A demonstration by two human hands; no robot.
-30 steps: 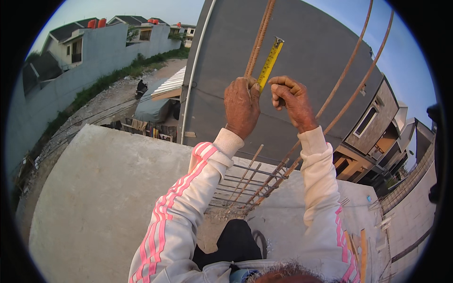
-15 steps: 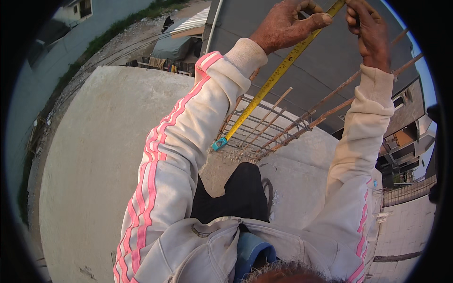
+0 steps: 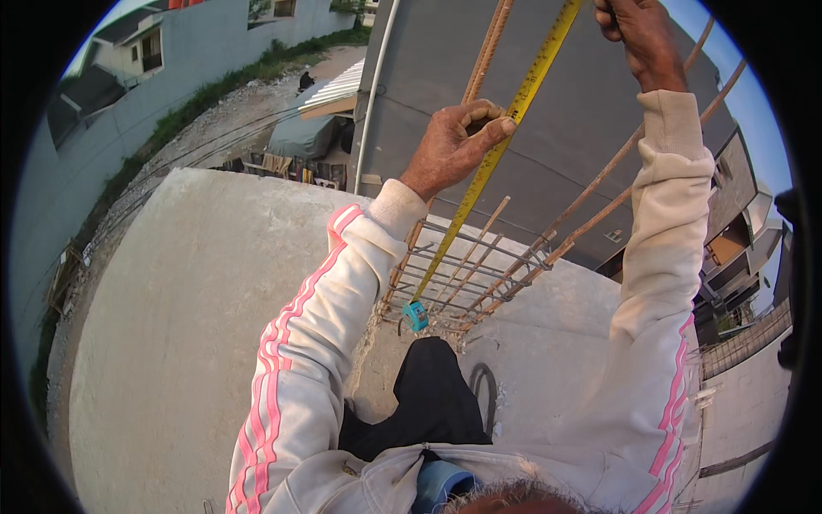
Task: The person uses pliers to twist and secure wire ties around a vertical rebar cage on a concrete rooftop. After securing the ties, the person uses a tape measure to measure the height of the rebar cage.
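A yellow tape measure blade [image 3: 471, 195] runs steeply up and out of view at the top. Its blue-green case [image 3: 416, 316] hangs low, beside the steel rebar cage [image 3: 467, 270]. My left hand [image 3: 454, 146] is closed, thumb and forefinger pinching the blade's edge partway up. Higher and to the right, my right hand [image 3: 644, 38] is raised beside the blade with its fingers curled. The picture's top edge cuts off its fingertips, so what they hold is hidden.
Upright rusty rebars [image 3: 488, 51] rise behind the blade, and more slanting bars [image 3: 599, 182] stand near my right arm. A pale concrete slab [image 3: 214, 300] spreads around me, with rubble by the cage. A dark bent hose or bar [image 3: 488, 394] lies beside my leg. A grey wall [image 3: 402, 111] stands beyond.
My left hand has moved down and left along the blade, away from my right hand. The tape case now hangs lower in view, and the right hand has shifted slightly up and left.
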